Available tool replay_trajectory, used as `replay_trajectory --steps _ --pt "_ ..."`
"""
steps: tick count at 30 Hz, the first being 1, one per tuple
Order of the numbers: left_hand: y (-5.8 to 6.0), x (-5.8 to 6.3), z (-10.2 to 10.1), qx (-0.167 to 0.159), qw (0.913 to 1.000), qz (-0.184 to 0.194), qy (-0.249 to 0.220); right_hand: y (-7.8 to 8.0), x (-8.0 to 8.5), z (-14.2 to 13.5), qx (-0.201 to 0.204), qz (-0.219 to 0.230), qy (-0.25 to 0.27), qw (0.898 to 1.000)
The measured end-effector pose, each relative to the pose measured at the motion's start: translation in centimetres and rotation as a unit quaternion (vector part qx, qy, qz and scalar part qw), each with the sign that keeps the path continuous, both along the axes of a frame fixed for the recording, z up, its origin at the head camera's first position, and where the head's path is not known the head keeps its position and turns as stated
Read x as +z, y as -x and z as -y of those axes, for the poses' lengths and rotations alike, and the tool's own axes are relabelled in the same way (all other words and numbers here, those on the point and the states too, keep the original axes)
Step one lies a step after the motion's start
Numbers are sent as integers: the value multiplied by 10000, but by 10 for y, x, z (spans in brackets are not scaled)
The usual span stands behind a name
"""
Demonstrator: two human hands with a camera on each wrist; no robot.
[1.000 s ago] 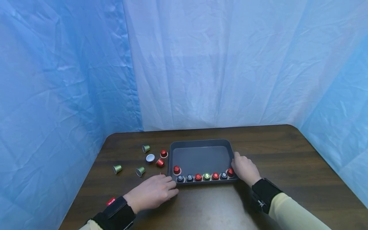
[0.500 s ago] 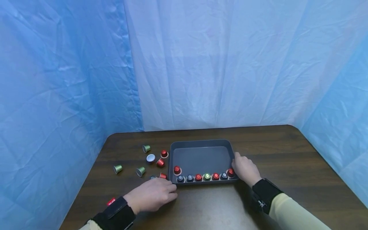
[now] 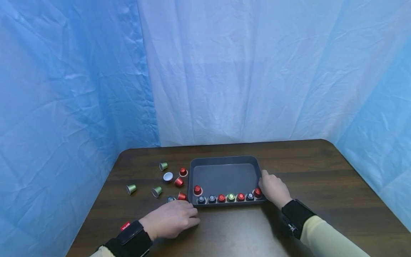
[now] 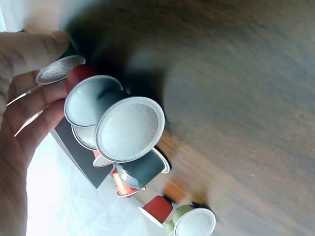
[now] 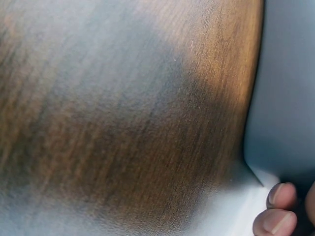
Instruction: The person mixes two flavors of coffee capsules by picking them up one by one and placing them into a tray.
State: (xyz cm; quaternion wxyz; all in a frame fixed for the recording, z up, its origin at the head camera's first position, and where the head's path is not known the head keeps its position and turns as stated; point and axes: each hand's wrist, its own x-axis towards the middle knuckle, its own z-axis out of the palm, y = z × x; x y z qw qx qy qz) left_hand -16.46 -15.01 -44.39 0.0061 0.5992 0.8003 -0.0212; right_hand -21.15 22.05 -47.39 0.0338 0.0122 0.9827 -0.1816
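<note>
Capsule (image 4: 60,70) pinched between thumb and fingers of left grip (image 3: 171,218), near tray's near-left corner; hidden by the hand in head view. Foil end faces wrist camera, long axis running away from it, narrow end mostly behind thumb. Right grip (image 3: 274,188) curled on tray's (image 3: 224,175) right side, cut off in wrist view. Loose capsules (image 3: 156,192) left of tray on surface (image 3: 321,178).
</note>
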Motion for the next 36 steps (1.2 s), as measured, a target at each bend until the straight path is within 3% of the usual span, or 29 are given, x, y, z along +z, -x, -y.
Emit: replay_trajectory --steps 8,13,22,30,36 --pt "-3 6 -6 -16 9984 297 -484 -2 0 -1 102 -166 14 9998" --pt "-2 14 -8 178 9943 568 -888 -2 -1 -2 124 -210 9 9997" --pt "0 18 -9 496 9914 527 -1089 -2 -1 -1 121 -202 -18 9997" --pt "5 20 -11 810 9821 367 -1662 -2 -2 -1 170 -415 -98 9989" --pt "10 23 -10 1131 9751 508 -1838 -2 -2 -1 183 -368 -87 9991"
